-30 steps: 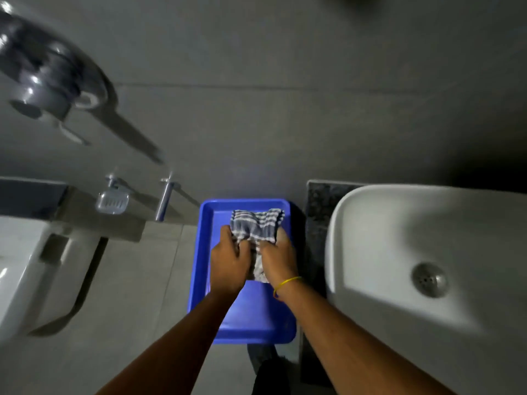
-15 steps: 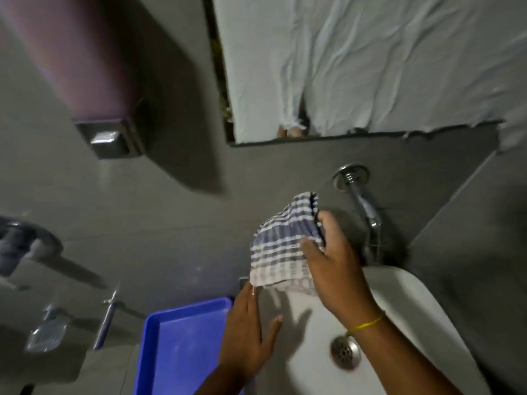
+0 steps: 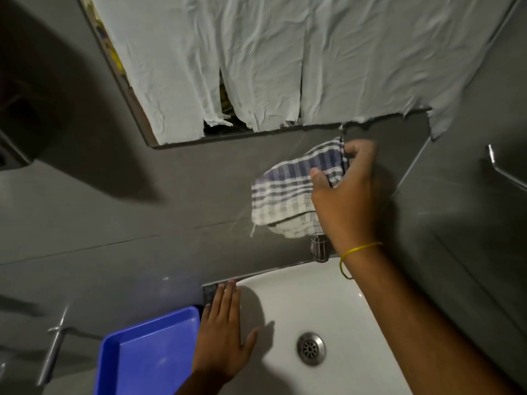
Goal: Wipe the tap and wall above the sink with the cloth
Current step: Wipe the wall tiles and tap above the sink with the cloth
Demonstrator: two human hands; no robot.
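Note:
My right hand (image 3: 346, 192) grips a blue-and-white checked cloth (image 3: 288, 192) and holds it against the grey wall (image 3: 199, 181) above the white sink (image 3: 328, 303). The cloth drapes over most of the chrome tap (image 3: 319, 248); only its lower end shows below the cloth, just above the sink's back rim. My left hand (image 3: 225, 334) lies flat with fingers spread on the sink's left rim, holding nothing.
A mirror covered with crumpled pale paper (image 3: 256, 61) hangs above the cloth. A blue tray (image 3: 148, 354) stands left of the sink. Chrome fittings (image 3: 54, 349) stick out of the wall at lower left. A metal rail (image 3: 504, 169) is on the right wall.
Both hands lifted the cloth out of the blue tray. My right hand carried it up onto the wall over the tap, while my left hand let go and settled on the sink rim.

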